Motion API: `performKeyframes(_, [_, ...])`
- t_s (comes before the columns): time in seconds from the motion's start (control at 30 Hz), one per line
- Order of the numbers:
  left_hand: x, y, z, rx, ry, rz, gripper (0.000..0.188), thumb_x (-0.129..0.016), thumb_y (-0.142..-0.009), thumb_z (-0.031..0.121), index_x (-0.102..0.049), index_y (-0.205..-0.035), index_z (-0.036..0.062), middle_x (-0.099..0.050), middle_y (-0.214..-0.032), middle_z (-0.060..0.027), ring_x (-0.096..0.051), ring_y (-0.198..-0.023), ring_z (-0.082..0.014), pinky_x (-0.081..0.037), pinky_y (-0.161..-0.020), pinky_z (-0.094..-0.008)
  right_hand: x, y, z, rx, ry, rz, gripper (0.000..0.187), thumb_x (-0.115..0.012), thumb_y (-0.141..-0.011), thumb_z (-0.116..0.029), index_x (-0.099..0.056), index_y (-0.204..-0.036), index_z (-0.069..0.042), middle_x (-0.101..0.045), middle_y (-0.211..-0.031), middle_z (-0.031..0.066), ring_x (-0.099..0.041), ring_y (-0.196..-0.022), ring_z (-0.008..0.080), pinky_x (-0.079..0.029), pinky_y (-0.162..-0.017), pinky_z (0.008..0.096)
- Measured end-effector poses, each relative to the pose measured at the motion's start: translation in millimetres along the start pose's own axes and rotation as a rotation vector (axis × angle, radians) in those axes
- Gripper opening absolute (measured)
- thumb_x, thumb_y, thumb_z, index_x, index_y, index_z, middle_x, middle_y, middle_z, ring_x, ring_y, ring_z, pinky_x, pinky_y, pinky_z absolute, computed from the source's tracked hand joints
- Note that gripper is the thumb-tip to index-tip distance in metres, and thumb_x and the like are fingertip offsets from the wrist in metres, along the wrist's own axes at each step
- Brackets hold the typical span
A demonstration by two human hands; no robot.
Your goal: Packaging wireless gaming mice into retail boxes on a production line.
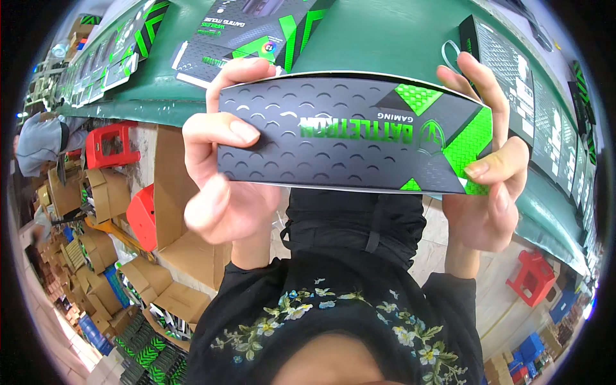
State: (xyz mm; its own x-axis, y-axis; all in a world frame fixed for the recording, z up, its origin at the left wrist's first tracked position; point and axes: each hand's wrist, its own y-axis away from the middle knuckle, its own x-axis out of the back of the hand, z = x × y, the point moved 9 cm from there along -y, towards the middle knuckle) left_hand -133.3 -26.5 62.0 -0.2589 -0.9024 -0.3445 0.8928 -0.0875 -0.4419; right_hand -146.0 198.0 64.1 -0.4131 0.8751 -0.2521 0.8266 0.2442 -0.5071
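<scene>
A black cardboard box (333,135) with green patches and an upside-down green logo is held up between both hands, one long side toward me. My left hand (221,173) grips its left end, thumb lying on the printed face. At the right end, my right hand (497,173) is closed around the corner, fingers at the upper edge and thumb on a green patch. A thin gap shows along the upper edge; what is inside is hidden. Just beyond on the green table (378,38) lies a similar black and green mouse box (247,38).
Flattened printed cartons (106,58) lie at the table's left, and black and green boxes (532,96) line its right. Red stools (112,144) and an open brown carton (186,212) stand on the floor at left. Another person (42,144) is at the far left.
</scene>
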Motion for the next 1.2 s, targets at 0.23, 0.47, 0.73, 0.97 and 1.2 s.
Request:
performKeyframes(0.23, [2,-3,1,-0.123,-0.114,0.006,0.058,-0.049,-0.077,0.024,-0.050,-0.134,0.0164,-0.027,-0.144,-0.0337,-0.033,-0.132,-0.0420,-0.030,-0.107,-0.0568,10,-7,5,0.026,0.287,0.084,0.044,-0.052,-0.089,-0.034,-0.053,-0.117,0.000,-0.039,-0.136,0.0375,-0.043,-0.127,0.0472,-0.038,-0.103,0.0516])
performKeyframes(0.47, [13,-14,2,-0.198,-0.166,0.161,0.047,-0.052,-0.075,0.022,-0.053,-0.118,0.0028,-0.039,-0.132,-0.0398,-0.048,-0.119,-0.0416,-0.039,-0.101,-0.0496,2,-20,-2,0.055,0.355,0.128,0.058,-0.050,-0.089,-0.027,-0.043,-0.131,0.013,-0.048,-0.131,0.0337,-0.051,-0.121,0.0415,-0.038,-0.105,0.0454])
performKeyframes(0.73, [-16,-25,8,-0.364,-0.723,0.301,0.063,-0.085,-0.065,0.014,-0.048,-0.114,0.0013,-0.049,-0.122,-0.0225,-0.049,-0.118,-0.0315,-0.042,-0.098,-0.0411,-12,-21,23,-0.016,0.255,0.292,0.100,-0.083,-0.070,-0.008,-0.020,-0.147,0.005,-0.049,-0.133,0.0169,-0.050,-0.119,0.0214,-0.038,-0.103,0.0329])
performKeyframes(0.97, [3,-63,-17,-0.122,-0.835,0.053,0.056,-0.057,-0.095,0.034,-0.041,-0.137,0.0009,-0.049,-0.133,-0.0155,-0.047,-0.120,-0.0247,-0.034,-0.103,-0.0358,46,-68,4,-0.051,0.897,0.283,0.049,-0.065,-0.090,-0.030,-0.053,-0.130,-0.005,-0.059,-0.116,0.0086,-0.054,-0.107,0.0165,-0.039,-0.097,0.0293])
performKeyframes(1.2, [195,-69,-39,0.257,-1.442,0.227,0.050,-0.062,-0.089,0.039,-0.059,-0.120,-0.0002,-0.059,-0.121,-0.0204,-0.055,-0.115,-0.0322,-0.041,-0.099,-0.0383,99,-87,26,-0.005,1.121,0.211,0.043,-0.068,-0.086,-0.025,-0.057,-0.121,-0.003,-0.063,-0.110,0.0118,-0.059,-0.099,0.0208,-0.046,-0.087,0.0311])
